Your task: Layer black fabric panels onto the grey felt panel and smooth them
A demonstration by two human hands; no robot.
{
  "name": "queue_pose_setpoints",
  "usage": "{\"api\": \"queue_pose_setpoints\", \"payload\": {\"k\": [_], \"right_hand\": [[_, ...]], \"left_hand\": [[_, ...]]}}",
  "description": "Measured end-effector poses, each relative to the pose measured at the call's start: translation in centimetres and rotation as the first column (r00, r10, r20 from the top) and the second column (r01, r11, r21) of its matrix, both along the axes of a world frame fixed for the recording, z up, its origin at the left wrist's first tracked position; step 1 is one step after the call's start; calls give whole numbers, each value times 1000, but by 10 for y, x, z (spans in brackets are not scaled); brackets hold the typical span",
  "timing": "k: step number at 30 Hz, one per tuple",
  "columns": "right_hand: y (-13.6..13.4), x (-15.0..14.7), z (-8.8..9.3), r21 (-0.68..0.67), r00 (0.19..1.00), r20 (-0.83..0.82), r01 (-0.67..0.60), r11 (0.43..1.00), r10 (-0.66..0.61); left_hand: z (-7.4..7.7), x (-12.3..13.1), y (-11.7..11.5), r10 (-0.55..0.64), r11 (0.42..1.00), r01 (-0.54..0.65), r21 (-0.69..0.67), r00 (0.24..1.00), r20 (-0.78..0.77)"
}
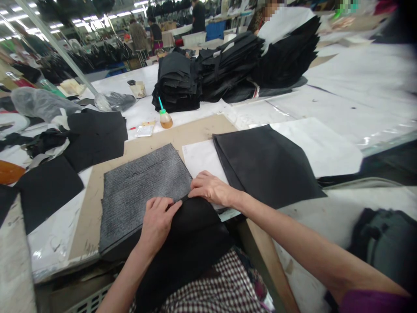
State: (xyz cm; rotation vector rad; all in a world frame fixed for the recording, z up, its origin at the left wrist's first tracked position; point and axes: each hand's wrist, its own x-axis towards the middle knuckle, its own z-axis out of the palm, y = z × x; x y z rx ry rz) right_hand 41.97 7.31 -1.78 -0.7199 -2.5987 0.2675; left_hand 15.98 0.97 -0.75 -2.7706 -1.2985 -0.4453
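A black fabric panel (195, 230) hangs over the table's front edge and down across my checked clothing. My left hand (159, 219) pinches its upper edge between thumb and fingers. Close by on the right, my right hand (210, 188) grips the same edge, its fingers curled over the corner. Just behind both hands lies a grey ribbed fabric piece (143, 184), flat on the brown board and touching the black edge. To the right, smooth black panels (263, 163) lie stacked on white paper. What lies under my fingertips is hidden.
Bundled stacks of black cut pieces (231, 63) stand at the back. A small oil bottle (166, 119) with a green spout sits behind the brown board (202, 126). More black pieces (94, 139) and clear plastic bags (42, 104) lie at left. People work in the background.
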Motion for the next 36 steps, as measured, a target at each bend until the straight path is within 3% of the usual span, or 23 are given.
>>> {"api": "queue_pose_setpoints", "payload": {"k": [3,7,12,16,19,23,28,31,36], "right_hand": [[-8,-1,4,72,997,79,-13,997,7],[-14,6,6,63,995,103,0,998,-7],[-24,11,23,51,980,151,121,991,-128],[-51,-20,35,59,927,135,346,936,-351],[-73,-52,26,16,920,84,384,923,-384],[-86,-68,10,-16,918,80,390,921,-388],[-83,-62,17,11,933,130,337,941,-336],[-82,-63,24,36,935,171,311,950,-312],[-80,-66,24,36,933,204,295,955,-296]], "left_hand": [[3,2,-1,-10,1000,10,-1,998,-61],[7,4,-3,-22,1000,24,11,994,-107],[6,4,-5,-28,998,34,48,991,-127],[4,5,-6,-24,997,34,68,991,-133],[2,2,-6,-10,998,17,57,993,-120],[2,-23,-10,22,999,-22,26,1000,-17],[4,-74,-27,90,989,-72,-131,986,140],[3,-92,-34,94,988,-76,-136,986,134],[1,-95,-36,33,997,-31,-66,999,26]]}}
